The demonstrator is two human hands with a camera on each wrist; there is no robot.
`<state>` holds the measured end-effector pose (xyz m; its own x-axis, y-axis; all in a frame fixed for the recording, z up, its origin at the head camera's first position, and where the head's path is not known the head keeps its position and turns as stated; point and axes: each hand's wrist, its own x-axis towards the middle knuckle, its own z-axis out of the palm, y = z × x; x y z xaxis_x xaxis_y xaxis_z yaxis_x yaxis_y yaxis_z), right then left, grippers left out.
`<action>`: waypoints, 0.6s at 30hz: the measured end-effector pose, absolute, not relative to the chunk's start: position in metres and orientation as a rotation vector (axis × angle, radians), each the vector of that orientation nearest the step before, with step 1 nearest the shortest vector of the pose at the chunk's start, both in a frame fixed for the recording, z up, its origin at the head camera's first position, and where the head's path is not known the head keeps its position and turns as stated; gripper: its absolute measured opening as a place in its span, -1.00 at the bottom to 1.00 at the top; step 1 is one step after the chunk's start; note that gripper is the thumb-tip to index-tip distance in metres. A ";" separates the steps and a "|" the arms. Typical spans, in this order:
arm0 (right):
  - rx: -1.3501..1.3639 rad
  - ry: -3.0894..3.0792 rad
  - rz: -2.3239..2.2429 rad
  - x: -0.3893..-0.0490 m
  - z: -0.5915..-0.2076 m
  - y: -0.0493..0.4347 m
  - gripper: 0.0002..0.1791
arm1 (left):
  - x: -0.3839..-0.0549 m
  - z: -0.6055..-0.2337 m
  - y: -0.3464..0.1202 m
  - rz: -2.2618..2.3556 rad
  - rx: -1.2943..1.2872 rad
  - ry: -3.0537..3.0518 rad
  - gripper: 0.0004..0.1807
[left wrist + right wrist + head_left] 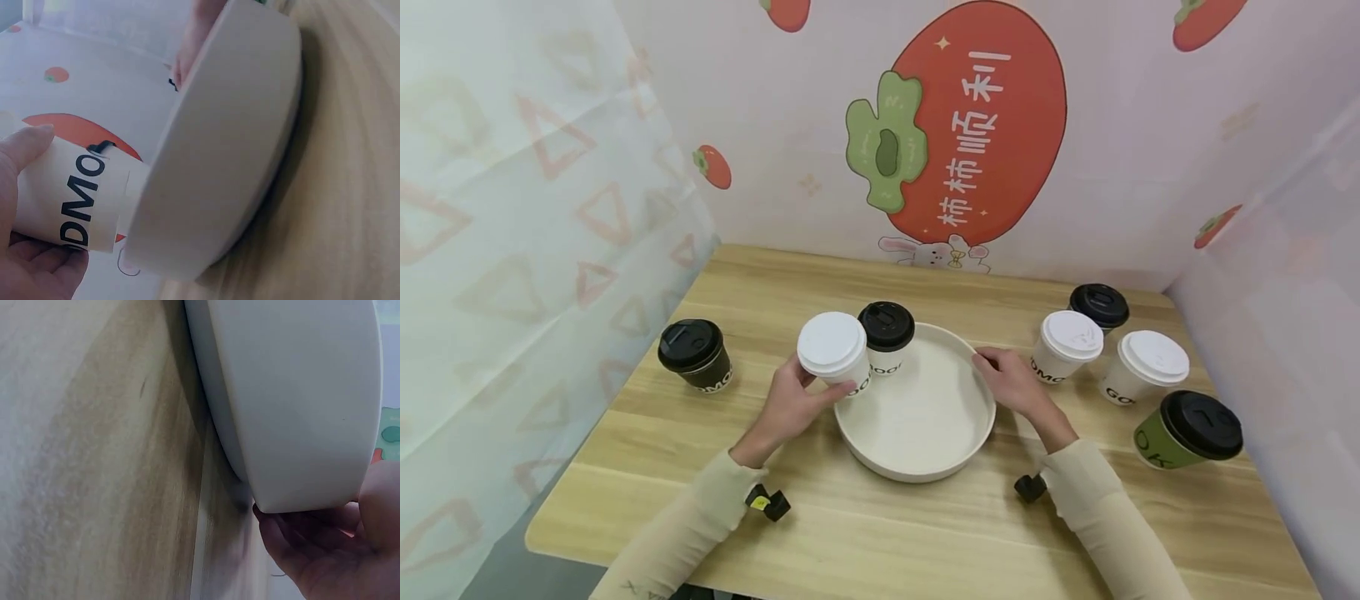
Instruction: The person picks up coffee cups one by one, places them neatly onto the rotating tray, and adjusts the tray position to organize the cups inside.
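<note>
My left hand [790, 404] grips a white paper cup with a white lid [832, 343] around its body, over the left rim of a round cream tray [925, 425]. In the left wrist view, black letters show on this white cup [78, 197], close beside the tray's wall [219, 144]. Inside the tray, at its back left, stands a white cup with a black lid [887, 327]. On the opposite side my right hand [1017, 383] holds the tray's right rim. Its fingers curl against the tray's outer wall [300, 406] in the right wrist view.
A black cup with a black lid [697, 354] stands at the table's left. To the right are two white-lidded cups [1066, 346], a black-lidded cup [1100, 306] behind them, and a green cup with a black lid [1183, 429]. Printed cloth walls [775, 225] border the wooden table [865, 533].
</note>
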<state>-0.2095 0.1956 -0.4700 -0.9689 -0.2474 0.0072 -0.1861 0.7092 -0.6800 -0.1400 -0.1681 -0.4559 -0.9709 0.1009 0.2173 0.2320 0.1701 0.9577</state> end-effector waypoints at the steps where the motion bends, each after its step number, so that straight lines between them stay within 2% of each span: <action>1: -0.355 2.828 -1.108 -0.209 -0.470 0.196 -0.55 | -0.140 -0.458 -0.167 -1.927 -0.342 -2.328 -0.11; 18: -0.383 2.872 -1.154 -0.189 -0.471 0.203 -0.63 | -0.140 -0.469 -0.157 -1.722 -0.423 -2.509 -0.02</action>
<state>-0.1887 0.2027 -0.4714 -0.9696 -0.2348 0.0696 -0.2176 0.6959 -0.6844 -0.1402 -0.1574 -0.4688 -0.9597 0.1856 0.2108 0.2634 0.3343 0.9049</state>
